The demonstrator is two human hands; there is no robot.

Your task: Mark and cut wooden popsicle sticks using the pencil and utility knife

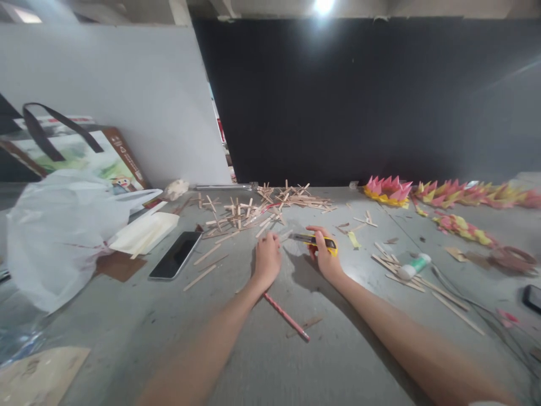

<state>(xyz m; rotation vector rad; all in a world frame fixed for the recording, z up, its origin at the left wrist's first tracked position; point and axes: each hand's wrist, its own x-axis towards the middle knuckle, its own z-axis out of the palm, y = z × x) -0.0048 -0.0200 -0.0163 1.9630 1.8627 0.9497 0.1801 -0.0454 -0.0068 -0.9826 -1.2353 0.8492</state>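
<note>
My right hand is wrapped round a yellow utility knife, its blade end pointing left toward my other hand. My left hand is closed low over the table, pinching a short wooden craft stick whose end shows to the right of the fingers. The knife tip lies close to that stick; whether they touch I cannot tell. Below my left wrist lies a red patterned pencil. Just beyond both hands spreads a pile of craft sticks, some joined into crossed shapes.
To the left are a phone, a white plastic bag and a shopping bag. A glue stick rests on loose sticks at right, near a tape roll. Pink and yellow paper flowers line the back by a dark panel.
</note>
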